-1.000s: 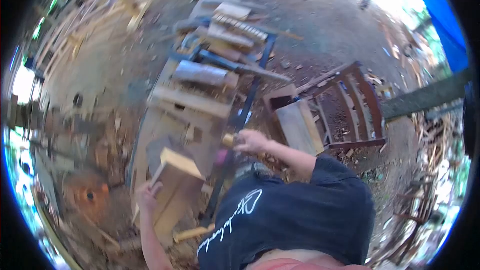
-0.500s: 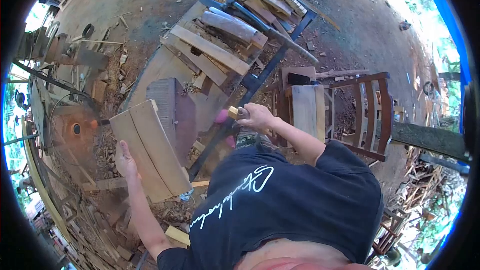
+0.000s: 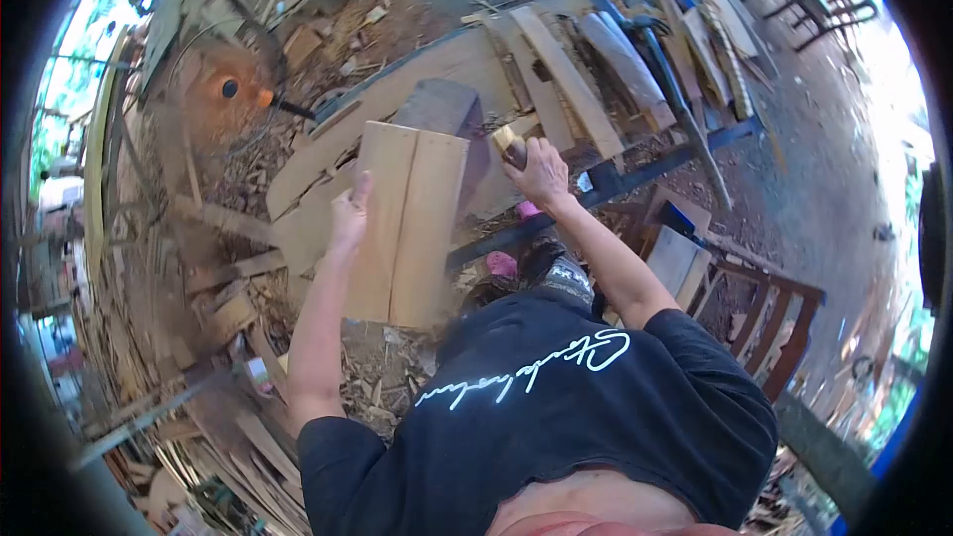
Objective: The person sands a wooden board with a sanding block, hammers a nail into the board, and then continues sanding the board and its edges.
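Observation:
My left hand (image 3: 349,215) grips the left edge of a light-brown wooden panel (image 3: 425,208), its thumb lying on the face. The panel is held tilted in front of me, and a dark lengthwise seam divides it into two boards. My right hand (image 3: 542,175) is closed round a small block-like tool (image 3: 510,145) with a yellow end and a darker part under the fingers; its exact kind does not show. That tool is a little right of the panel, apart from it. Behind the panel's top is a grey, rounded-end board (image 3: 437,104).
A low workbench (image 3: 397,65) bears several planks (image 3: 566,74) and a long blue bar clamp (image 3: 685,104). A slatted wooden chair (image 3: 779,323) stands at the right. An orange round machine part (image 3: 223,89) is at the left. Wood scraps (image 3: 382,382) litter the ground.
My view has turned. The panel has swung more upright and closer to my right hand, still in my left hand. My right hand keeps the small yellow-ended tool.

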A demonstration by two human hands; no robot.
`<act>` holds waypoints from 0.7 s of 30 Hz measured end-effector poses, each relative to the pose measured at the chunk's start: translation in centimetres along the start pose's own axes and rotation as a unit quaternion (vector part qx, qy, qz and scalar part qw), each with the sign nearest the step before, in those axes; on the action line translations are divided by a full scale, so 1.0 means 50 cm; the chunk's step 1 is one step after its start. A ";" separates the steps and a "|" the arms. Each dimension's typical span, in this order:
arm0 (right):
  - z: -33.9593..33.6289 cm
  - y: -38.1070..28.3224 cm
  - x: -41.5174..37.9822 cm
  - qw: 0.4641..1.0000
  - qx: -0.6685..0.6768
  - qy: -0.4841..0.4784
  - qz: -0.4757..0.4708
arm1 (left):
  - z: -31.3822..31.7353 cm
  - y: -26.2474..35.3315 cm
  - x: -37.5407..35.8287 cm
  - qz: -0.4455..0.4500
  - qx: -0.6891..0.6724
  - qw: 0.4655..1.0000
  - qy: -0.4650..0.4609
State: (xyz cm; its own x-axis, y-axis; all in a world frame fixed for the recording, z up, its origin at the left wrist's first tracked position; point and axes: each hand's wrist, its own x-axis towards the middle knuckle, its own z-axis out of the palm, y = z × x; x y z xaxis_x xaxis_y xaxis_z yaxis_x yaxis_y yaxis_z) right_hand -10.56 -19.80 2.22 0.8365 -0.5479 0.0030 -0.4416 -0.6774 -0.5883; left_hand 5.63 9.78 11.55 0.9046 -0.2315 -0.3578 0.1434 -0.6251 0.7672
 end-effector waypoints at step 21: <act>-0.103 -0.095 0.223 0.858 0.386 -0.338 0.014 | 0.094 0.160 -0.009 -0.031 0.179 0.979 -0.091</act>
State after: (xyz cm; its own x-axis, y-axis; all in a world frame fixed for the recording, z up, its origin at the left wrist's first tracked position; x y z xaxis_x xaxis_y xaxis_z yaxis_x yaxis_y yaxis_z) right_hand -0.80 -25.24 9.19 0.9412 0.0272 -0.3368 -0.3370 0.0009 -0.9415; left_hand 4.47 1.36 15.36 0.8078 -0.2927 -0.5117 0.0171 -0.8560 0.5167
